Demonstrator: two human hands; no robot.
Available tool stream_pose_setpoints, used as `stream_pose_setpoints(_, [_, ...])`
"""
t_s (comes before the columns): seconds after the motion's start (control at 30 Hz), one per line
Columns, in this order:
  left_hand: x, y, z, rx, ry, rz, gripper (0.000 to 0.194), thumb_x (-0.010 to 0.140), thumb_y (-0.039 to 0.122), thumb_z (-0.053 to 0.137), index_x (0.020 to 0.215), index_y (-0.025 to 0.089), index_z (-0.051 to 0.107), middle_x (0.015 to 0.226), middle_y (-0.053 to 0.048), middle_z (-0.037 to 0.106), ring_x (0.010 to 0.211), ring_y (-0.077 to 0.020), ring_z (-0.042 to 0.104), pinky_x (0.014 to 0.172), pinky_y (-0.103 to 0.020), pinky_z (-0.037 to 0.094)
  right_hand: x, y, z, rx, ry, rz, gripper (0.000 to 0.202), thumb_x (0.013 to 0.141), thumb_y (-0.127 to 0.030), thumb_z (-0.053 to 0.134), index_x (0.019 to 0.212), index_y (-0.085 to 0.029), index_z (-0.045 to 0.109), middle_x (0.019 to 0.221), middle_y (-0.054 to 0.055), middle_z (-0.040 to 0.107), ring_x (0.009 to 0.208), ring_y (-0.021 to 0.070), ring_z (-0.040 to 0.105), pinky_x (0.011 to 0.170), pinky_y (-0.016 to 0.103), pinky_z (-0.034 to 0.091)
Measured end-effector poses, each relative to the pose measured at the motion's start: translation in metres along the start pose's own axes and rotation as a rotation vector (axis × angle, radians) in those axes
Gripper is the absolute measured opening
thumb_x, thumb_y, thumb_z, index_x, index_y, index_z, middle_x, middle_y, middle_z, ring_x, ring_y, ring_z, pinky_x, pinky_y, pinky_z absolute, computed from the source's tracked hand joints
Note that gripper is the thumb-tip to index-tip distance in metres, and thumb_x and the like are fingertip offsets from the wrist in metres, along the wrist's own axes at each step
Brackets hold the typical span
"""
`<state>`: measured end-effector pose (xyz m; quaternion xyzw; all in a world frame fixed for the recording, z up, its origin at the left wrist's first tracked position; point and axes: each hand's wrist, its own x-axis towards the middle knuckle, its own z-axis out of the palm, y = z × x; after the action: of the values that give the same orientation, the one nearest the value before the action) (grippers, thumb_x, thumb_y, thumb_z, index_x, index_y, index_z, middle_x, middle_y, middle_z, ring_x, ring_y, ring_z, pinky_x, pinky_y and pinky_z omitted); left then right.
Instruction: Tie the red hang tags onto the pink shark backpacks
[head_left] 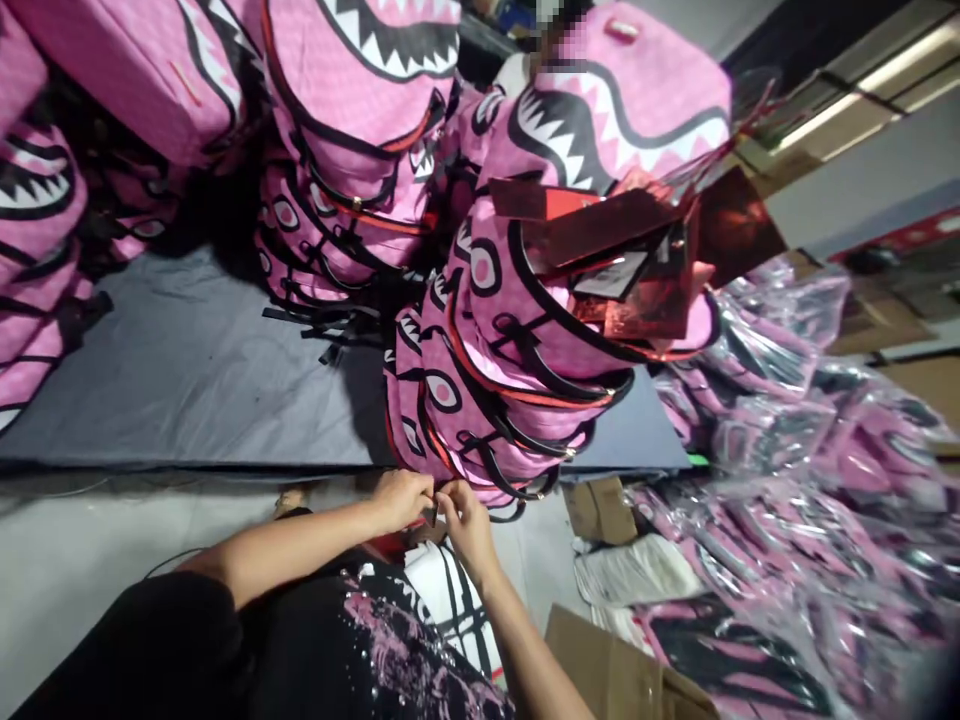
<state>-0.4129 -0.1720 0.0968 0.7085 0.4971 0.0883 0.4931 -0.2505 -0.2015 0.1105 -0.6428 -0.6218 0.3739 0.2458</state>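
Two hands, left hand (403, 498) and right hand (463, 518), are pinched together on a small tag (433, 513) at the tabletop (187, 370) edge, below stacked pink backpacks (510, 380).

Backpacks are standing in stacks on a cloth-covered table (187, 370). One stack (502, 380) is sitting at the table's near edge, directly above the person's two hands. The left hand (401, 498) and right hand (466, 520) are meeting, fingertips touching, on a small item just below that stack; the item is too small to identify. A bundle of hang tags (622, 255) is lying on top of this stack. A second stack (352, 150) is standing behind and to the left. Bagged backpacks (795, 470) are piling up to the right. Cardboard boxes (615, 670) are lying below, on the floor.
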Motion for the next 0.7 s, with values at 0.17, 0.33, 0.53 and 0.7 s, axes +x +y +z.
stream_pose_setpoints(0.17, [0.003,-0.002,-0.008,0.014,-0.060,0.041,0.018,0.088,0.030,0.052,0.093,0.023,0.068,0.090,-0.001,0.073,0.086,-0.0162,0.066,0.075,-0.022,0.042,0.000,-0.004,0.008,0.023,0.077,0.052,0.017,0.087,-0.034,0.047,0.079,-0.020,0.053,0.065,-0.001,0.058,0.058,0.0138,0.052,0.059,0.026,0.041])
stream_pose_setpoints(0.33, [0.007,-0.002,-0.015,0.070,-0.049,0.111,0.019,0.089,0.024,0.048,0.087,0.020,0.067,0.090,-0.003,0.073,0.086,-0.0176,0.067,0.076,-0.024,0.045,-0.004,-0.019,0.008,-0.050,0.116,0.063,0.012,0.086,-0.027,0.047,0.084,-0.020,0.057,0.071,0.002,0.065,0.064,0.0160,0.060,0.062,0.027,0.046])
stream_pose_setpoints(0.53, [0.012,0.025,-0.088,-0.156,0.220,0.363,0.021,0.091,0.029,0.048,0.104,0.028,0.064,0.102,0.001,0.073,0.089,-0.0150,0.068,0.081,-0.025,0.051,0.025,-0.109,-0.099,-0.286,0.437,-0.224,0.018,0.090,-0.030,0.052,0.100,-0.022,0.065,0.091,0.006,0.070,0.076,0.0184,0.065,0.070,0.029,0.050])
stream_pose_setpoints(0.7, [0.051,0.132,-0.226,-0.129,0.749,0.645,0.024,0.093,0.034,0.048,0.093,0.022,0.069,0.090,-0.002,0.072,0.082,-0.0144,0.066,0.081,-0.025,0.051,0.120,-0.200,-0.234,-0.500,0.922,-0.360,0.021,0.091,-0.031,0.049,0.092,-0.018,0.065,0.088,0.008,0.068,0.076,0.0190,0.059,0.076,0.034,0.046])
